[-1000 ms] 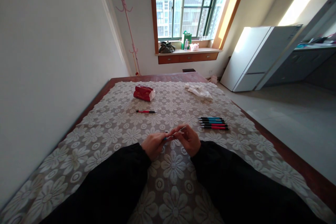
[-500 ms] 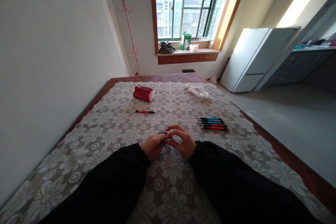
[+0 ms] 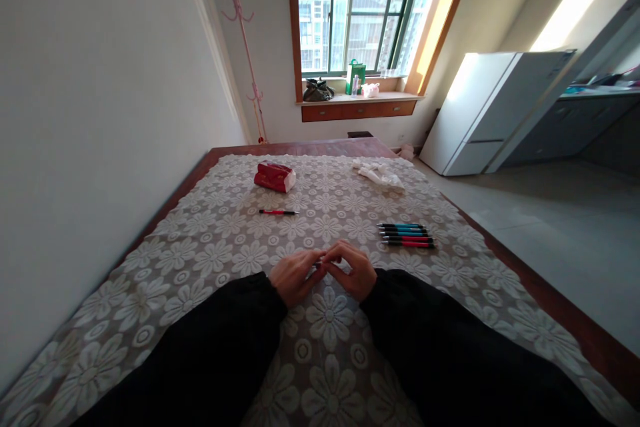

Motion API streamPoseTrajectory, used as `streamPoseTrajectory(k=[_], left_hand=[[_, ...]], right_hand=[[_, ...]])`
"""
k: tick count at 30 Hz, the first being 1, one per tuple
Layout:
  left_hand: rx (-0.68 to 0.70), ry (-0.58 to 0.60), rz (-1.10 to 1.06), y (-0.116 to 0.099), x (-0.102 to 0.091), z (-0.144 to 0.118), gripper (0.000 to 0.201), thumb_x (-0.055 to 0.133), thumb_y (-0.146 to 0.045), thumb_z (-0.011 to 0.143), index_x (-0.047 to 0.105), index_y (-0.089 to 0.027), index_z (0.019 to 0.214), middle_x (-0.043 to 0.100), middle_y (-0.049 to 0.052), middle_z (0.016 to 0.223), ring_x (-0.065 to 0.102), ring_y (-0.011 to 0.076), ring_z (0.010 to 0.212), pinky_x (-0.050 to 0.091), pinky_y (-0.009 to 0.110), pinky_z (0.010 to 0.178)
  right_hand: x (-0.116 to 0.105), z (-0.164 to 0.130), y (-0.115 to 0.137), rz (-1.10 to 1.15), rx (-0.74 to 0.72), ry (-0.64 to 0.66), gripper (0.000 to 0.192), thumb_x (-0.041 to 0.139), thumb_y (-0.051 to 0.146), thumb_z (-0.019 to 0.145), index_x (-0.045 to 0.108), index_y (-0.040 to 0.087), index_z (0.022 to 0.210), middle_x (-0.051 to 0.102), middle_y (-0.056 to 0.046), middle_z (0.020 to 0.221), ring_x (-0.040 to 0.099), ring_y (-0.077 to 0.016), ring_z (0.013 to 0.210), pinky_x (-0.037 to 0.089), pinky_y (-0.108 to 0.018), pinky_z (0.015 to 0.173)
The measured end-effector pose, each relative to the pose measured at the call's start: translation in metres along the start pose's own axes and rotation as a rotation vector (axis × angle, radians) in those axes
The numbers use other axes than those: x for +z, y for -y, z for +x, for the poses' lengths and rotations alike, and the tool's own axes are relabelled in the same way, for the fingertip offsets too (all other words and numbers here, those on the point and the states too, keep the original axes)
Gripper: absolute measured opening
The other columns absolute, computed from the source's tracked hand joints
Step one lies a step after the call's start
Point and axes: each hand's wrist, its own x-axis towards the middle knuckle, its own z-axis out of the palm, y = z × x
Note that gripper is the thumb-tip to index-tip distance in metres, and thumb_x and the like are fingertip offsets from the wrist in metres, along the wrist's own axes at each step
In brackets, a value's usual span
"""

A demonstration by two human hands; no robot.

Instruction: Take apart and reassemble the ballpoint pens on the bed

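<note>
My left hand [image 3: 297, 277] and my right hand [image 3: 353, 270] meet above the near middle of the cloth, fingertips touching. Both are closed in a pinch around a slim pen [image 3: 319, 265], of which only a small dark bit shows; fingers hide the rest. Beyond them to the left lies a single red and black pen [image 3: 279, 213]. A row of several pens [image 3: 406, 235], teal and black with red and black ones nearest, lies right of my right hand.
A flower-patterned lace cloth [image 3: 327, 320] covers the wooden table [image 3: 300, 148]. At the far side are a red pouch-like packet [image 3: 274, 177] and a crumpled white plastic bag [image 3: 380, 175]. A wall [image 3: 100, 113] runs along the left; a white fridge [image 3: 480, 110] stands right.
My fingers have closed in closer together. The dark piece and the teal piece that showed between them earlier are now mostly hidden. The pens on the cloth have not moved.
</note>
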Motion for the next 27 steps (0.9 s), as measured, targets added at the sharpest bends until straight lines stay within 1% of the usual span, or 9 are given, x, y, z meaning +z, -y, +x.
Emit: streamPoseTrajectory(k=[3,5,7,11,16,19,22,24,27], left_hand=[[-0.050,-0.042,0.016,0.002,0.003,-0.003,0.031,0.044,-0.040,0.104,0.044,-0.022,0.129,0.072,0.006,0.107,0.072,0.0219,0.092,0.052,0.033,0.077],[-0.094,-0.077,0.033,0.005,0.004,-0.004,0.025,0.041,-0.038,0.105,0.044,-0.024,0.125,0.073,0.004,0.102,0.072,0.0208,0.085,0.049,0.031,0.070],[-0.158,-0.132,0.045,0.007,0.005,-0.004,0.020,0.036,-0.036,0.106,0.047,-0.024,0.118,0.072,0.002,0.093,0.071,0.0196,0.078,0.045,0.029,0.066],[-0.265,-0.261,-0.035,0.006,0.003,-0.003,0.019,0.036,-0.036,0.106,0.050,-0.024,0.107,0.068,0.000,0.081,0.066,0.0164,0.068,0.043,0.027,0.062],[-0.207,-0.315,-0.038,0.000,-0.002,-0.003,0.015,0.042,-0.032,0.104,0.053,-0.023,0.099,0.066,0.000,0.077,0.063,0.0155,0.065,0.043,0.027,0.062],[-0.149,-0.324,-0.050,-0.002,-0.005,-0.004,0.015,0.042,-0.030,0.102,0.053,-0.022,0.094,0.064,0.000,0.074,0.062,0.0155,0.064,0.043,0.027,0.061],[-0.123,-0.318,-0.045,-0.003,-0.006,-0.004,0.016,0.043,-0.028,0.102,0.053,-0.021,0.092,0.064,0.001,0.073,0.060,0.0156,0.062,0.042,0.028,0.060],[-0.118,-0.327,-0.010,-0.003,-0.007,-0.004,0.016,0.045,-0.029,0.101,0.054,-0.021,0.090,0.063,0.001,0.073,0.058,0.0159,0.062,0.042,0.029,0.061],[-0.136,-0.306,0.025,-0.002,-0.007,-0.003,0.015,0.046,-0.029,0.100,0.055,-0.021,0.090,0.063,0.002,0.073,0.058,0.0160,0.063,0.042,0.030,0.063]], right_hand=[[0.000,-0.001,-0.005,0.028,0.082,0.030,0.010,0.069,0.027,0.089,0.064,0.022,0.082,0.065,0.000,0.075,0.055,-0.0141,0.068,0.047,-0.029,0.065],[-0.001,-0.001,-0.009,0.069,0.142,0.071,0.013,0.072,0.028,0.085,0.065,0.022,0.095,0.066,-0.001,0.081,0.057,-0.0145,0.070,0.048,-0.029,0.065],[-0.003,-0.001,-0.012,0.094,0.178,0.104,0.033,0.071,0.025,0.082,0.062,0.023,0.113,0.068,-0.002,0.090,0.060,-0.0159,0.076,0.050,-0.030,0.068],[-0.007,0.000,-0.018,-0.139,0.171,0.101,0.038,0.059,0.017,0.083,0.060,0.022,0.120,0.068,-0.006,0.101,0.061,-0.0212,0.091,0.053,-0.038,0.083],[-0.005,-0.003,-0.022,-0.456,0.060,0.409,0.051,0.058,0.027,0.094,0.052,0.028,0.145,0.052,-0.009,0.151,0.044,-0.0308,0.136,0.037,-0.053,0.110],[-0.003,-0.004,-0.022,-0.493,0.052,0.519,0.040,0.057,0.031,0.098,0.059,0.032,0.137,0.060,-0.005,0.144,0.046,-0.0298,0.137,0.030,-0.054,0.111],[-0.003,0.000,-0.019,-0.489,0.055,0.515,0.025,0.056,0.030,0.099,0.068,0.028,0.122,0.071,-0.006,0.125,0.055,-0.0249,0.123,0.027,-0.049,0.111],[-0.003,0.005,-0.017,-0.515,0.061,0.521,0.017,0.056,0.029,0.100,0.072,0.025,0.104,0.073,-0.006,0.116,0.058,-0.0227,0.112,0.028,-0.046,0.108],[0.002,0.011,-0.018,-0.523,0.127,0.501,0.014,0.058,0.029,0.098,0.070,0.021,0.098,0.070,-0.006,0.109,0.055,-0.0228,0.107,0.035,-0.039,0.097]])
